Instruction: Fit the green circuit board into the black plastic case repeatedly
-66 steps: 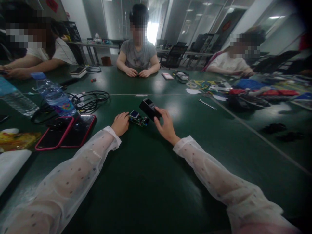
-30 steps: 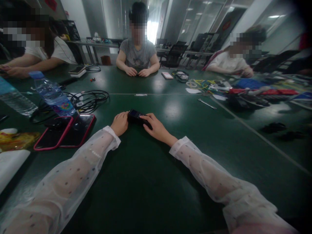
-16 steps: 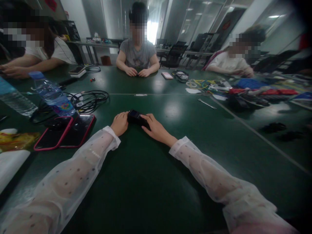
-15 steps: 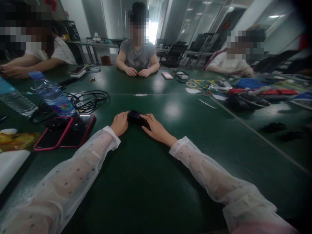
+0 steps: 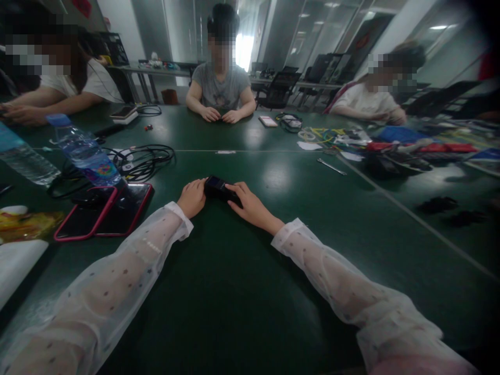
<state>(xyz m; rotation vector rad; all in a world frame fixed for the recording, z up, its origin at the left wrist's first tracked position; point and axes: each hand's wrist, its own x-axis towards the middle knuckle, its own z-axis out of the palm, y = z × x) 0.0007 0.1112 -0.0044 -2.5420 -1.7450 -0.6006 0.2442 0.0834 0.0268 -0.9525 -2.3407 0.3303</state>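
Observation:
A small black device with a little screen point(image 5: 217, 185) lies on the dark green table point(image 5: 230, 291), straight in front of me. My left hand point(image 5: 192, 198) grips its left end, fingers curled against the side. From the other side my right hand point(image 5: 249, 205) is closed on the right end, with fingertips over its top and the thumb along the near edge. Both palms rest close to the tabletop. The device's underside and its ends are hidden by my fingers.
Left of me are two red-edged phones point(image 5: 124, 211), a water bottle point(image 5: 86, 151), black cables point(image 5: 150, 159) and a yellow packet point(image 5: 33, 225). A wrench point(image 5: 331, 166) and a tool pile point(image 5: 406, 148) lie right. Across the table sits a person point(image 5: 221, 86); others sit at both sides.

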